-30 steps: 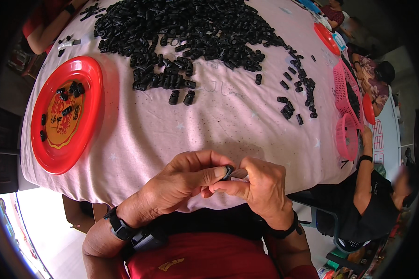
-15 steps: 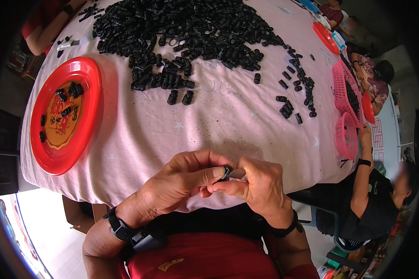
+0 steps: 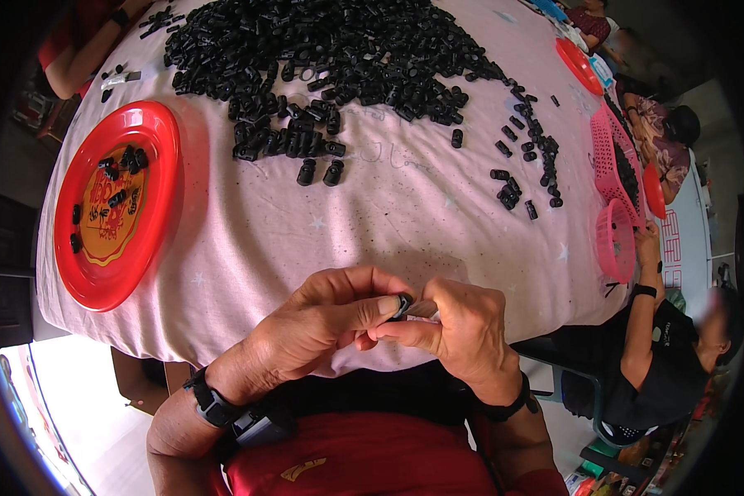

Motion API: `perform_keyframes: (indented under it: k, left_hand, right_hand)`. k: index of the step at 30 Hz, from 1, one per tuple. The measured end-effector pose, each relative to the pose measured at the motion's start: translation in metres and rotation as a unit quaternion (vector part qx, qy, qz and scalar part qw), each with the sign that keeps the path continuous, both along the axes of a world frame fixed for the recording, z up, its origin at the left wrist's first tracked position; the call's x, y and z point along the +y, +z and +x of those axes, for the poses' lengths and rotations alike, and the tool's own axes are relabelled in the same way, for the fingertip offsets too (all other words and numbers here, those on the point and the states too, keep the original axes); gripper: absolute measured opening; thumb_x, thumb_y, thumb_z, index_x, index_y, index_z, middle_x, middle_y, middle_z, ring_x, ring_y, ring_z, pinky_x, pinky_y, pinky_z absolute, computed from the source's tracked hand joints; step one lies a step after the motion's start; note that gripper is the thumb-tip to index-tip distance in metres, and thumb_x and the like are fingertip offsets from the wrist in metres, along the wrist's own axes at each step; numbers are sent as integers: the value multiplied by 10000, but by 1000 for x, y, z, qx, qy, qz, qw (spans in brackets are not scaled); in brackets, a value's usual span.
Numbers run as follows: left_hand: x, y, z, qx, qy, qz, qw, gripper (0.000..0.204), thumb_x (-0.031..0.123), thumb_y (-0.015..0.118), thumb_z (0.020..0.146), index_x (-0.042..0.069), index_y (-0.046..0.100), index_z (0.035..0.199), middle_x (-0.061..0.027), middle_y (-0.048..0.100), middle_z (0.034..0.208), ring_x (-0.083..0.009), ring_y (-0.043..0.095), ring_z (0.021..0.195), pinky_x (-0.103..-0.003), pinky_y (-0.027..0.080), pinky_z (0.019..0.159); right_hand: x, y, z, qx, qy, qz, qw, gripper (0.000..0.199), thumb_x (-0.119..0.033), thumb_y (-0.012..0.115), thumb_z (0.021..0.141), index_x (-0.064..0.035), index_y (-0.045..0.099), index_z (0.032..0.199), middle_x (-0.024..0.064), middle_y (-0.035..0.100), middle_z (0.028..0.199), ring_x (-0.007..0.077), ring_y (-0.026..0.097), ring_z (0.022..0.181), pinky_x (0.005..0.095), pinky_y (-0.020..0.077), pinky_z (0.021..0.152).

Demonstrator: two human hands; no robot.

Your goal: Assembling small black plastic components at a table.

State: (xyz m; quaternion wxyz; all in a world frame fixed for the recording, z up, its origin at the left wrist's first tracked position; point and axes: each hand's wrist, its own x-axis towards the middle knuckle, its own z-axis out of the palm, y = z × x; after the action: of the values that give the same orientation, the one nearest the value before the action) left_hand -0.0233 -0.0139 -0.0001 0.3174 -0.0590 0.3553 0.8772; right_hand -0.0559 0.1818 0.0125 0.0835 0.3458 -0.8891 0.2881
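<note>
Close to the table's near edge, my left hand [image 3: 326, 318] pinches a small black cord lock [image 3: 403, 305] between thumb and fingers. My right hand [image 3: 469, 331] is closed on a thin, flat, greyish blade-like piece [image 3: 422, 309], and its tip meets the cord lock. Fingers cover most of the blade-like piece, so its full shape is hidden. Beyond my hands lies a big pile of black cord locks [image 3: 331, 50]. To the left, several more rest on a red plate [image 3: 164, 157].
A pink patterned cloth [image 3: 289, 231] covers the table. Loose black pieces [image 3: 508, 194] are scattered at right, near a pink basket [image 3: 605, 153] and a round pink container [image 3: 612, 256]. A co-worker [image 3: 653, 355] sits at right; another person's arm [image 3: 83, 62] is at far left.
My hands stay in almost the same place, still holding the cord lock and blade-like piece. The co-worker's hand at right has shifted slightly.
</note>
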Motion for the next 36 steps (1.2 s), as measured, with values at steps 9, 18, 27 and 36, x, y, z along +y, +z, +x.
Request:
perform_keyframes:
  k: [9, 18, 27, 36]
  left_hand:
    - [-1, -1, 1, 4, 2, -13, 1000, 263, 168, 624, 931, 2, 598, 1133, 6, 620, 868, -31, 524, 694, -175, 440, 613]
    - [-1, -2, 2, 4, 4, 12, 1000, 270, 161, 629, 925, -8, 591, 1132, -8, 627, 869, -36, 539, 702, -181, 447, 609]
    - [0, -2, 1, 16, 0, -7, 1000, 219, 107, 609, 924, -1, 596, 1114, -37, 626, 886, -71, 574, 704, -214, 481, 622]
    - [0, -3, 1, 25, -6, -7, 1000, 258, 154, 622, 926, -12, 599, 1122, -7, 638, 888, -33, 539, 703, -179, 457, 612]
  right_hand:
    - [0, -2, 0, -31, 10, -16, 999, 548, -548, 720, 734, -95, 448, 591, 49, 474, 473, 209, 547, 405, 315, 419, 386]
    - [-2, -2, -2, 24, 12, -18, 999, 590, -590, 733, 689, -100, 420, 590, 37, 426, 469, 204, 500, 390, 325, 393, 375]
    - [-2, 2, 1, 3, 2, -2, 1000, 586, -576, 750, 676, -98, 422, 587, 37, 436, 474, 201, 511, 395, 325, 401, 378]
    - [-1, 7, 3, -11, 4, 23, 1000, 593, -560, 728, 723, -59, 438, 595, 79, 497, 487, 240, 551, 421, 334, 422, 395]
